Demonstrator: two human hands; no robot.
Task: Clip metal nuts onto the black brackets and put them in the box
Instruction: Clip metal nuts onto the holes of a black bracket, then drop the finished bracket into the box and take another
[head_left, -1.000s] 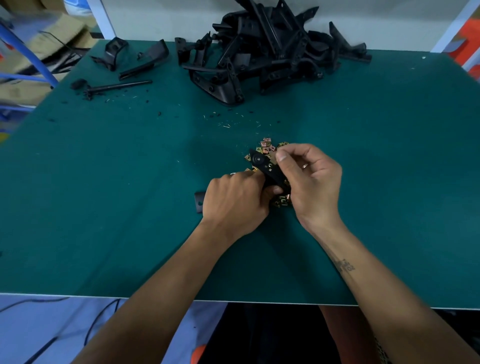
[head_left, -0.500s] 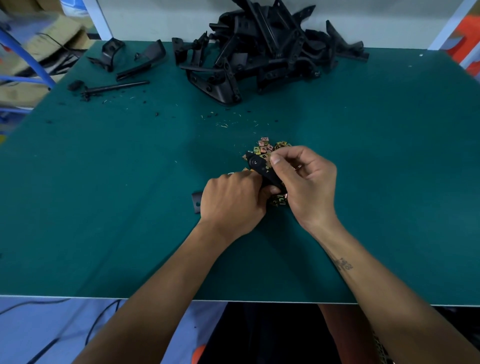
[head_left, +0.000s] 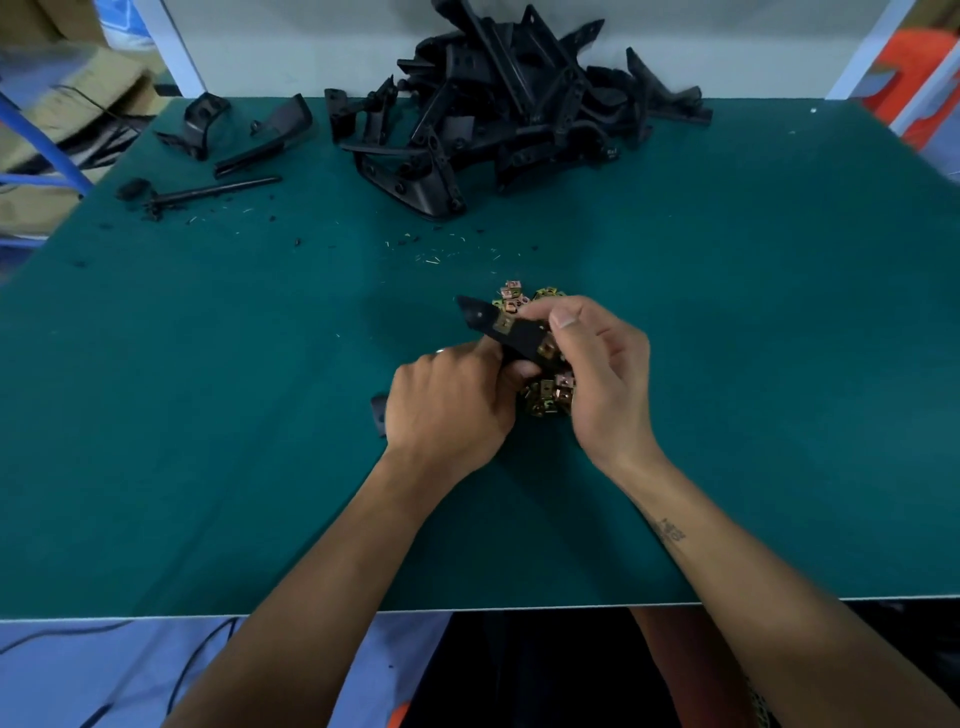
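Note:
A black bracket (head_left: 498, 327) is held over the green table (head_left: 208, 415), slanting from upper left to lower right. My left hand (head_left: 447, 405) grips its near end; the bracket's lower tip (head_left: 379, 415) sticks out left of that hand. My right hand (head_left: 597, 364) pinches the bracket's right part, thumb on top, beside a brass-coloured metal nut (head_left: 546, 347). Another nut (head_left: 504, 325) sits clipped mid-bracket. A small heap of loose metal nuts (head_left: 545, 400) lies under and behind the hands. No box is in view.
A big pile of black brackets (head_left: 509, 109) fills the back middle of the table. Loose black parts (head_left: 244, 135) and a thin black rod (head_left: 218, 189) lie at the back left. Small debris is scattered mid-table. The near table edge (head_left: 311, 613) runs below my forearms.
The bracket has turned and tilted, its far tip now pointing up-left with a clipped nut showing. My right hand has slid toward the bracket's right part. My left hand has barely moved.

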